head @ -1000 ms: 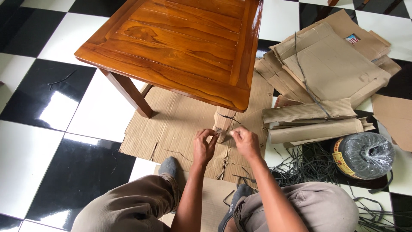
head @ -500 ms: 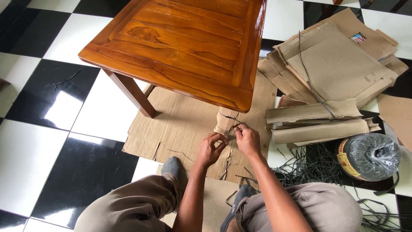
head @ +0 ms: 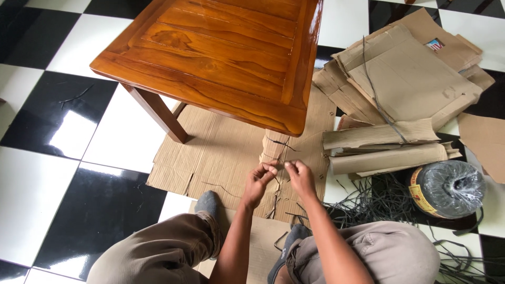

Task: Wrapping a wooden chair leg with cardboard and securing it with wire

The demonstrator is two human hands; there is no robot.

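I see my left hand (head: 259,181) and right hand (head: 300,176) close together just in front of the wrapped leg (head: 274,150), the near-right leg of the table (head: 215,58). Both pinch the thin dark string (head: 279,167) between thumb and fingers, left fingertips (head: 271,168) almost touching the right ones, with the string running up across the cardboard sleeve on the leg. Half a second ago the hands sat a little higher and tighter against the leg; now they have drawn slightly down and away from it, toward me, and the string looks stretched between them and the wrap. A second ago they were spread wider apart, so they have closed in since. The leg stands on the flat cardboard sheet (head: 221,152) under the table. Right of the leg lie cardboard rolls (head: 386,152), behind those a pile of folded cardboard (head: 410,73), and further right of the leg a spool (head: 450,189) of dark string with loose strands (head: 379,202) spilled on the floor (head: 47,173). None of those have shifted beyond a small swing of the camera. My knees (head: 158,252) frame the arms, well short of the leg.
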